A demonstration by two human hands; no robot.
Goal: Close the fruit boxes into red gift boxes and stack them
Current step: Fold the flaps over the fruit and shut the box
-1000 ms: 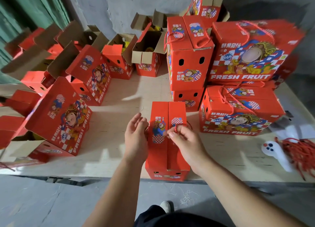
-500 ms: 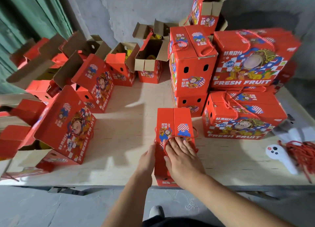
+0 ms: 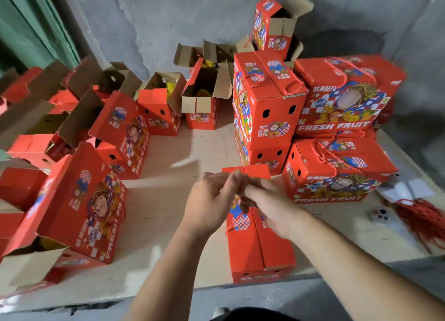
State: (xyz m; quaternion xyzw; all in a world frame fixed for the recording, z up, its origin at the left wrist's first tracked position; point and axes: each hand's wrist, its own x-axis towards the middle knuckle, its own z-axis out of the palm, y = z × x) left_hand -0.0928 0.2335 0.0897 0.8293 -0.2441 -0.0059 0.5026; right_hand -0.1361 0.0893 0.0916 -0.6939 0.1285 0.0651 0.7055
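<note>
While both hands meet over the top of the closed red gift box [image 3: 261, 246] at the near edge of the table [image 3: 168, 226], the head view is blurred right where it counts. That box stands upright, flaps folded shut, its near face at the table's front edge. The left hand [image 3: 209, 206] sits at the box's left top edge with fingers curled inward, fingertips bunched against those of the right hand [image 3: 272, 206], which lies across the box top with fingers likewise bent. A thin red cord [image 3: 234, 218] runs down from between them over the printed flap, so they look to be pinching it, though the blur keeps me from being sure which fingers hold it.

Behind the box, just beyond the hands, a stack of closed boxes [image 3: 267, 118] rises two high, rope handles looped on top. Touching it on the right is a second closed stack [image 3: 342, 104], the words FRESH FRUIT facing us on each box. An open box [image 3: 269, 29] perches higher up at the back near the grey wall [image 3: 168, 14].

Over on the left, open boxes [image 3: 91, 200] crowd the table with flaps standing up; yellow fruit [image 3: 204, 93] shows inside one at the back. At the far right lies a bundle of red cords [image 3: 426, 217] beside a small white object, too smeared to identify.
</note>
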